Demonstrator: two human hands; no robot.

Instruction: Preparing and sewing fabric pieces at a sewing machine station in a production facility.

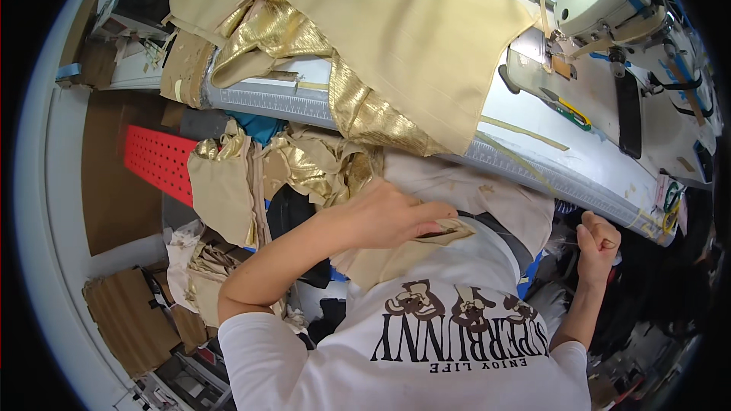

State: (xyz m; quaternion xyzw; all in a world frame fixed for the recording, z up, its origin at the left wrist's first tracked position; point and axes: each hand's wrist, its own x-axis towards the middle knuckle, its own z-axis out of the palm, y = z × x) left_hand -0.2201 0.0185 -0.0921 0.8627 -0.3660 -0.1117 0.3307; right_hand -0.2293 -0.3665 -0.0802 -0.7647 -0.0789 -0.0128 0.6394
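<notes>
Over my lap, my left hand (pixel 392 217) pinches the edge of a beige fabric piece (pixel 377 262), where a dark slit-like opening shows beside the fingertips. Out to the right, below the table edge, my right hand (pixel 598 247) is closed with thumb and fingers pressed together. A faint thin thread seems to run from it toward the left hand. Across the table drapes a large beige fabric piece (pixel 396 46) with a shiny gold underside (pixel 373 110). A pale pinkish cloth (pixel 487 190) lies over my lap under the table edge.
A white sewing machine (pixel 605 0) stands at the table's right, with yellow-green thread snips (pixel 567 109) beside it. A ruler strip (pixel 289 106) lines the table's front edge. At left are a red perforated panel (pixel 160 164), hanging beige and gold pieces (pixel 225 190) and a cardboard box (pixel 129 320).
</notes>
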